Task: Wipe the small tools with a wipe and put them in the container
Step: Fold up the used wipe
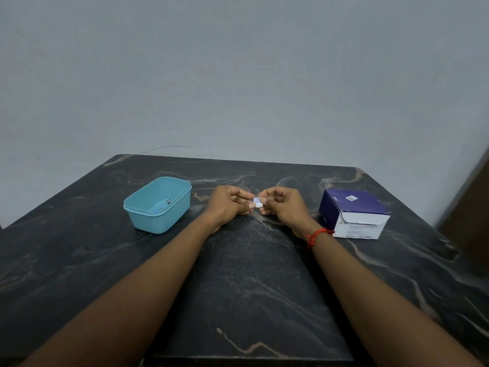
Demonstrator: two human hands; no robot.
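Dark marble table [251, 287] lies under us, where our left hand [227, 205] and right hand [284, 206] both pinch a small wipe packet [257, 202] at its middle, the blue container [156, 221] at nine o'clock, and too sharp a tear could fling the wipe away.

I cannot read the print on the packet [257, 202] pinched between left hand [229, 207] and right hand [283, 207], nor identify the tiny items [167, 201] in the container [156, 221]; the box [354, 205] label is blurred.
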